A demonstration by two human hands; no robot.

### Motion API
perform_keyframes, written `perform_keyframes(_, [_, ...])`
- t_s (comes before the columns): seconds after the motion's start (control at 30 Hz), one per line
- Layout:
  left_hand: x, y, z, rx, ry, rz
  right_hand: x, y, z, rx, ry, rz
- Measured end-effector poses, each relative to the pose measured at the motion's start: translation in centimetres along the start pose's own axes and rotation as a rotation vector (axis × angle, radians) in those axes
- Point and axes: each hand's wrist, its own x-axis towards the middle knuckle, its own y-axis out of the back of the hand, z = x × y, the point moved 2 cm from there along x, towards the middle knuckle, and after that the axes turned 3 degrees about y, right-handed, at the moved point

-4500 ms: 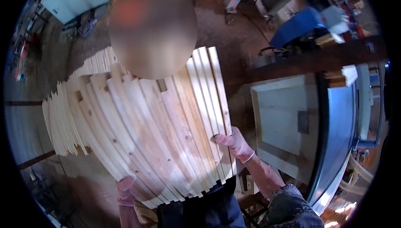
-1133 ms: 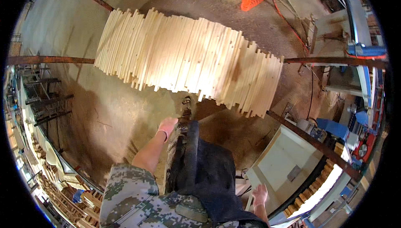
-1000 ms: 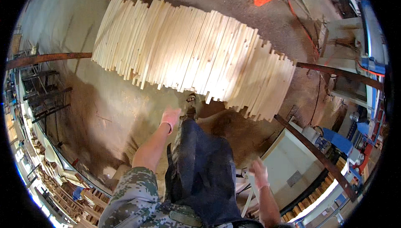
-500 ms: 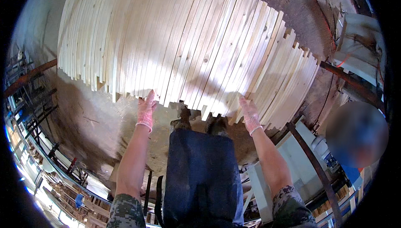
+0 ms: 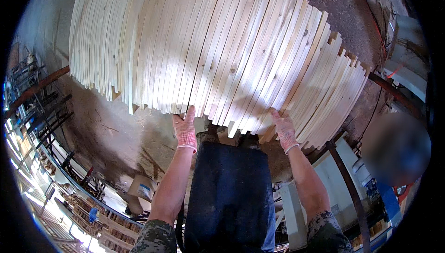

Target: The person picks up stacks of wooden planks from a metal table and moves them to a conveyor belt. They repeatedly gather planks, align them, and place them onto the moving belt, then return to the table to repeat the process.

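Observation:
A broad layer of pale wooden strips (image 5: 204,44) lies side by side in front of me, their near ends uneven. My left hand (image 5: 185,131), in a pinkish knit glove, grips strip ends at the near edge with its thumb on top. Farther right along that edge, my right hand (image 5: 284,128), gloved alike, holds more strip ends, thumb also uppermost. The wood hides the other fingers of both hands.
Dark metal bars (image 5: 39,88) extend from beneath the strips at left and right. A dark apron (image 5: 232,197) hangs before my body. Pale metal housings (image 5: 340,174) stand at lower right, near a blurred round patch. Metal racks (image 5: 41,128) line the left.
My left hand has shifted right along the strips' near ends, closer to my right hand. My right hand stays at nearly the same spot on the wood. The whole view has shifted slightly.

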Motion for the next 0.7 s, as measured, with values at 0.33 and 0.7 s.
perform_keyframes(0.33, [0.8, 1.8, 0.5, -0.065, -0.053, -0.384, 0.8, 0.1, 1.5, 0.183, -0.021, -0.060])
perform_keyframes(0.7, [-1.5, 1.5, 0.7, 0.056, -0.219, -0.201, -2.0, 1.4, -0.9, 0.094, 0.029, 0.045])
